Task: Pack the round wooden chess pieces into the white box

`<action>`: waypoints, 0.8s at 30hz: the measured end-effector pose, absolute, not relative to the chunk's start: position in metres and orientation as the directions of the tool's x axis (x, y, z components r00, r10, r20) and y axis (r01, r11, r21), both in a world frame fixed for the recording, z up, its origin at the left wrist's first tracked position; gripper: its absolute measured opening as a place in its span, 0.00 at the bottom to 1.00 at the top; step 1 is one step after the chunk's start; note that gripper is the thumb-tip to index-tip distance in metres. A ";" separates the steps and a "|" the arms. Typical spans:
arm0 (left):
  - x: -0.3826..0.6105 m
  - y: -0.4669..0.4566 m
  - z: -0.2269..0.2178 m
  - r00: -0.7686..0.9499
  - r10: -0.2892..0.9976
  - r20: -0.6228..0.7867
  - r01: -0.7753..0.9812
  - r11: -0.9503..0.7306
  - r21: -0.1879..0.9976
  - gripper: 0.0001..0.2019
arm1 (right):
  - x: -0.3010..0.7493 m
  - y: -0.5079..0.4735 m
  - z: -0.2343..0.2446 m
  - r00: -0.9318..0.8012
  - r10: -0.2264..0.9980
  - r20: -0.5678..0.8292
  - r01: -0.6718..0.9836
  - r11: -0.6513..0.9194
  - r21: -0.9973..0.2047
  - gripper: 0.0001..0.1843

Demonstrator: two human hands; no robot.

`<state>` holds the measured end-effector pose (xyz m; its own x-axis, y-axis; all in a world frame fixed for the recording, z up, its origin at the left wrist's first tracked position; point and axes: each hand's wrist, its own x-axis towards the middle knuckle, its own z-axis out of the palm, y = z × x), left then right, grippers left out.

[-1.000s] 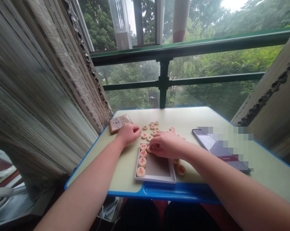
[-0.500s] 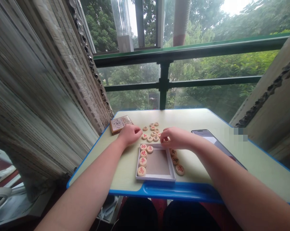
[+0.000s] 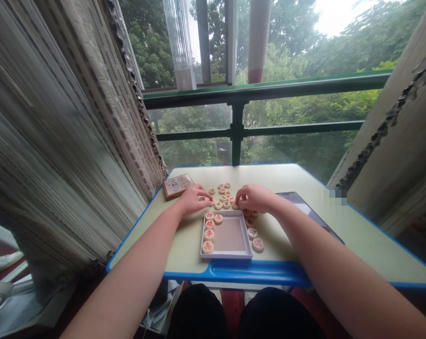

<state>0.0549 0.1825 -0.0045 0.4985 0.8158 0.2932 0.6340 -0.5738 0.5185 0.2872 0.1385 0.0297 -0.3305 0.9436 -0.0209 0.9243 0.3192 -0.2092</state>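
Note:
My left hand [image 3: 195, 199] pinches at a red-marked Chinese chess piece [image 3: 212, 203] lying on the table, with its thumb and fingertips at the edge. Another disc [image 3: 202, 198] shows between the fingers and thumb. To the right, my right hand [image 3: 255, 197] has curled fingers at a second chess piece [image 3: 235, 205]; the fingertips partly hide it. Between the hands lie several loose wooden discs [image 3: 226, 204]. A shallow white box [image 3: 248, 235] in front holds red-marked pieces in a left-hand column, plus a horse piece [image 3: 218, 218] beside the top one.
More discs [image 3: 258, 244] lie along the box's right side, some under my right hand. A patterned box lid [image 3: 178, 185] sits at the table's left. A phone [image 3: 311, 214] lies beneath my right forearm. The table [image 3: 184, 263] has a blue rim; curtains flank the window.
My left hand has moved slightly right, its fingers stretching to the red-marked piece. My right hand's fingertips now meet a disc at the pile's near right edge. The view has tilted slightly.

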 end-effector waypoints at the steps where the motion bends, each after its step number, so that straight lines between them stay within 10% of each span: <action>1: 0.055 0.182 -0.005 0.501 0.817 0.286 0.638 -0.572 0.516 0.12 | 0.287 0.139 0.029 -0.324 0.946 -0.007 0.927 0.316 -0.202 0.12; 24: 0.052 0.188 -0.010 0.541 0.795 0.273 0.653 -0.602 0.459 0.14 | 0.279 0.142 0.019 -0.297 0.949 0.110 0.932 0.313 -0.181 0.13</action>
